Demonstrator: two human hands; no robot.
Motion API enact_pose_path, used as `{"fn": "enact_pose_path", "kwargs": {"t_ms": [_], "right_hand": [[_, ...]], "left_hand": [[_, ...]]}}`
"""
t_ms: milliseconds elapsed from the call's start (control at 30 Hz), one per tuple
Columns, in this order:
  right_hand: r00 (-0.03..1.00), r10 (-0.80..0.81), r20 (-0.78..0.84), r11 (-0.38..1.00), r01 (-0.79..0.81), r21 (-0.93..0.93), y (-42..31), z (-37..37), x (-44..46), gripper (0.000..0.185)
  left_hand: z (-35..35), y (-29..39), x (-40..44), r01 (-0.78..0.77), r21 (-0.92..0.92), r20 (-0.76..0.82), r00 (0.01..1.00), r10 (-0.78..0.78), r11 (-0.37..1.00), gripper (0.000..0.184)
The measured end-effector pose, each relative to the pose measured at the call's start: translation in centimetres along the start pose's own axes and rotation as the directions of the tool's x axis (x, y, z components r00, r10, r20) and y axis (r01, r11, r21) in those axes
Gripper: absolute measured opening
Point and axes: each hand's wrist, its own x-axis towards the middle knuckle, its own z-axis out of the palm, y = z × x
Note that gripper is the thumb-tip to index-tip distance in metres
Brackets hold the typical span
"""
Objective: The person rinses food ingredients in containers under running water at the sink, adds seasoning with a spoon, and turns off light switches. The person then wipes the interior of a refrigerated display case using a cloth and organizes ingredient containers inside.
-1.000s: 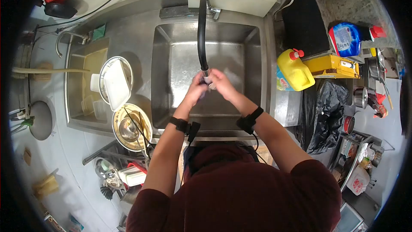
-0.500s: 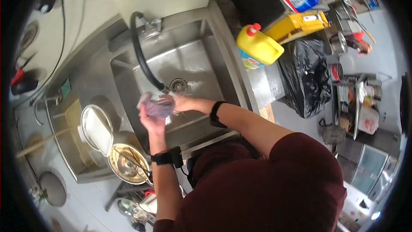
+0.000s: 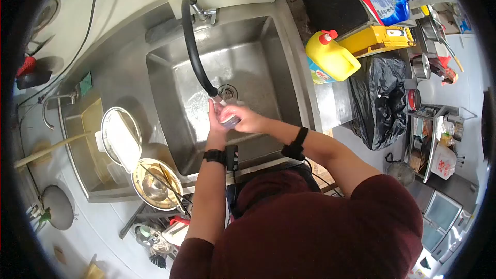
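My right hand (image 3: 249, 120) is closed on a small purple object (image 3: 231, 122) with a pale rim, whose kind I cannot make out. Against its other side, my left hand (image 3: 216, 119) is curled, its fingers partly hidden. Both hands are just below the spout of a black hose faucet (image 3: 194, 51), where water seems to run over them. Beneath them lies the steel sink (image 3: 243, 64), with its drain (image 3: 228, 92) a little beyond my fingers.
Left of the sink stand a white-lidded pot (image 3: 121, 137) and a metal bowl (image 3: 155, 186) with utensils. A yellow detergent jug (image 3: 331, 58), a blue bottle (image 3: 386, 2), a yellow box (image 3: 380, 40) and a black trash bag (image 3: 380, 103) are on the right.
My hands have come closer together under the spout, and the purple object is now mostly covered by my fingers. The whole view has shifted, moving the sink rightward in the picture.
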Motion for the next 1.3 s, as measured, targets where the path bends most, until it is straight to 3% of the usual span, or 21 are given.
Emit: {"fn": "enact_pose_path", "kwargs": {"t_ms": [33, 67, 133, 233, 267, 367, 433, 467, 567, 600, 667, 733, 767, 833, 900, 933, 1000, 1100, 1133, 1233, 1300], "right_hand": [[1.0, 0.004, 0.024, 0.983, -0.008, 0.183, 0.0, -0.5, -0.4, 0.045], [0.994, 0.08, -0.071, 0.94, -0.052, 0.337, -0.2, -0.8, -0.5, 0.044], [0.938, 0.27, -0.218, 0.778, -0.079, 0.623, -0.8, -1.0, -0.5, 0.043], [0.829, 0.17, -0.533, 0.958, -0.012, 0.286, -0.5, -0.8, 0.2, 0.04], [0.785, -0.019, -0.619, 0.99, 0.103, 0.101, 0.8, -0.8, 0.7, 0.036], [0.648, 0.282, -0.707, 0.904, 0.066, 0.421, 3.2, -0.3, 1.0, 0.034], [0.599, 0.508, -0.619, 0.716, 0.106, 0.69, 4.3, -0.5, 0.7, 0.032], [0.578, 0.605, -0.548, 0.592, 0.133, 0.795, 4.8, -0.6, 0.6, 0.032], [0.611, 0.776, -0.156, 0.285, -0.119, 0.951, 8.0, -0.4, 0.1, 0.029], [0.685, 0.727, -0.044, 0.224, -0.176, 0.958, 9.0, -0.5, 0.0, 0.031], [0.786, 0.588, 0.19, 0.115, -0.314, 0.943, 8.7, -0.1, -0.1, 0.035], [0.975, 0.205, 0.091, 0.885, -0.224, 0.408, 4.9, -1.5, -1.4, 0.032], [0.983, -0.009, 0.185, 1.0, 0.01, -0.005, 2.9, -1.9, -1.6, 0.031], [0.918, -0.044, 0.395, 0.935, -0.101, 0.339, 5.6, -1.6, 1.4, 0.03], [0.648, 0.57, 0.506, 0.641, -0.735, 0.22, 2.2, -1.3, 2.2, 0.024], [0.553, 0.661, 0.507, 0.595, -0.798, 0.094, 2.2, -1.1, 2.9, 0.023], [0.497, 0.725, 0.477, 0.648, -0.728, -0.226, 2.7, -0.3, 3.6, 0.02], [0.506, 0.748, 0.429, 0.662, -0.612, -0.432, 2.9, 0.4, 3.4, 0.017], [0.535, 0.746, 0.396, 0.666, -0.587, -0.461, 2.8, 0.7, 3.2, 0.015], [0.644, 0.716, 0.269, 0.672, -0.534, -0.512, 2.6, 1.9, 1.8, 0.012], [0.681, 0.691, 0.242, 0.671, -0.48, -0.565, 6.4, 2.4, 1.0, 0.014]], "left_hand": [[1.3, -0.8, -0.2, -0.209, 0.146, -0.123, 0.966, 0.227, 0.967, 0.066], [3.4, -1.3, -0.6, -0.237, 0.19, -0.172, 0.947, 0.27, 0.953, 0.063], [9.4, -1.9, -3.1, -0.034, 0.087, -0.116, 0.992, 0.044, 0.996, 0.06], [11.6, -2.2, -3.8, -0.023, 0.079, -0.138, 0.99, 0.034, 0.997, 0.056], [11.2, -2.2, -3.6, -0.055, 0.078, -0.173, 0.983, 0.067, 0.995, 0.054], [12.3, -2.8, -3.6, -0.233, 0.119, -0.279, 0.925, 0.257, 0.965, 0.04], [12.1, -3.1, -4.0, -0.36, 0.283, -0.18, 0.89, 0.418, 0.889, 0.034], [12.6, -3.2, -5.1, -0.485, 0.395, 0.041, 0.858, 0.512, 0.78, 0.026], [12.5, -4.8, -6.9, -0.502, 0.784, 0.201, 0.762, 0.616, 0.366, 0.024], [13.4, -5.3, -8.0, -0.318, 0.864, 0.051, 0.827, 0.559, 0.391, 0.021], [14.5, -6.0, -8.5, -0.467, 0.884, 0.41, 0.756, 0.51, -0.018, 0.022], [17.0, -6.7, -9.9, -0.488, 0.824, 0.566, 0.73, 0.383, -0.287, 0.022], [17.5, -6.9, -10.2, -0.547, 0.745, 0.659, 0.695, 0.289, -0.382, 0.02], [18.1, -7.1, -10.3, -0.65, 0.541, 0.794, 0.603, 0.07, -0.534, 0.016], [17.0, -8.0, -9.7, -0.665, 0.383, 0.824, 0.56, -0.089, -0.641, 0.013], [17.0, -8.3, -9.7, -0.67, 0.336, 0.807, 0.567, -0.165, -0.662, 0.012], [16.2, -9.0, -9.2, -0.653, 0.267, 0.71, 0.63, -0.313, -0.709, 0.009], [14.3, -10.6, -7.4, -0.604, 0.115, 0.512, 0.717, -0.474, -0.789, 0.008], [14.2, -11.0, -7.1, -0.578, 0.261, 0.403, 0.793, -0.456, -0.774, 0.014], [10.7, -12.9, -5.2, -0.557, 0.267, 0.298, 0.823, -0.483, -0.786, 0.022], [7.2, -14.9, -4.1, -0.442, 0.486, 0.332, 0.891, -0.308, -0.754, 0.026]]}}
